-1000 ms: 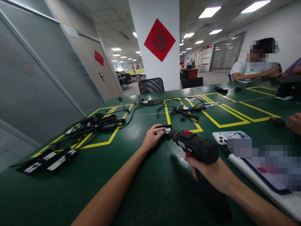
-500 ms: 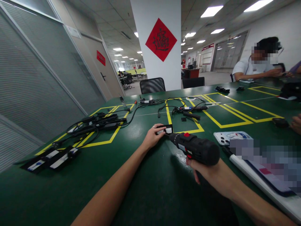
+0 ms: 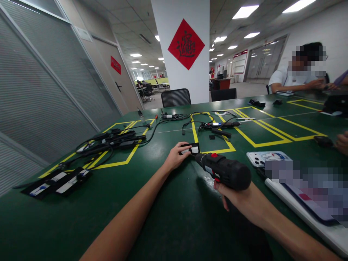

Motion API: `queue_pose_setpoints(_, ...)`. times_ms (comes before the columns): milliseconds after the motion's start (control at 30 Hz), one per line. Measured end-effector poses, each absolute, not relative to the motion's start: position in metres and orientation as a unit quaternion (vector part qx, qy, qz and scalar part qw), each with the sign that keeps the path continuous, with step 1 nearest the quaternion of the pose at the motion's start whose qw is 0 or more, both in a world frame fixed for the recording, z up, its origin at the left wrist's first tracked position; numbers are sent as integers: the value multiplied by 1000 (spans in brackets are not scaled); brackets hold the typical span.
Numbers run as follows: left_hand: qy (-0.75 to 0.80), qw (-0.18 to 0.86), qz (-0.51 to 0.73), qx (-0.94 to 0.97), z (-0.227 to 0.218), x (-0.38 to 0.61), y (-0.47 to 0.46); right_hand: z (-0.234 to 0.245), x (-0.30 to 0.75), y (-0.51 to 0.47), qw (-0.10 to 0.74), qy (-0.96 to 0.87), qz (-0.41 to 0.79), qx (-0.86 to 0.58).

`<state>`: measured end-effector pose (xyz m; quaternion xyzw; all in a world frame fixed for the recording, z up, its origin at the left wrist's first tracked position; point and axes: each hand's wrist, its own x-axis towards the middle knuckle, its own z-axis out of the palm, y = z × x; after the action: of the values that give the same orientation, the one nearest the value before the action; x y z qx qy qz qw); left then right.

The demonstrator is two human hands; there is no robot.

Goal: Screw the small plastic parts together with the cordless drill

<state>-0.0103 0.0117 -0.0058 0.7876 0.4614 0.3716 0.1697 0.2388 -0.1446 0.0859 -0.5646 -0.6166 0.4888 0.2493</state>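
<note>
The small black piece [image 3: 197, 145] sits on the green table [image 3: 67, 217] near the middle of the scene, just left of the drill's nose, with the near-right corner of a taped box beyond it. The left hand [image 3: 176, 156] grips it from the left, fingers laid across its face — probably to steady it against the push and twist of the tool. The right hand [image 3: 231, 192] is wrapped around the handle of a black drill [image 3: 225, 171] with red parts, its chuck aimed leftward at the piece. The drill is held low and nearly level, which seems meant to line its tip up with the near edge; whether the tip touches is too small to tell.

The piece looks dark and oblong, with a pale white patch on its face, partly hidden by the fingers.

Farther out, a small black block [image 3: 212, 137] and a black strip [image 3: 221, 133] lie on the far side. To the left are tangled black cables [image 3: 123, 143], with two flat black panels [image 3: 72, 183] nearer — perhaps set aside to leave working room. To the right lies a phone [image 3: 268, 156]; at the far right sits a co-worker [image 3: 280, 79] in white, and another person's hand [image 3: 343, 142] shows at the edge.
</note>
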Motion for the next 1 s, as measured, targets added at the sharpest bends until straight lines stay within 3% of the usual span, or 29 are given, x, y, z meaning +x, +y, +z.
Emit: queue_pose_setpoints(1000, 477, 172, 392, 768, -3, -4, 8, 82, 243, -140, 320, -620, 536, -476)
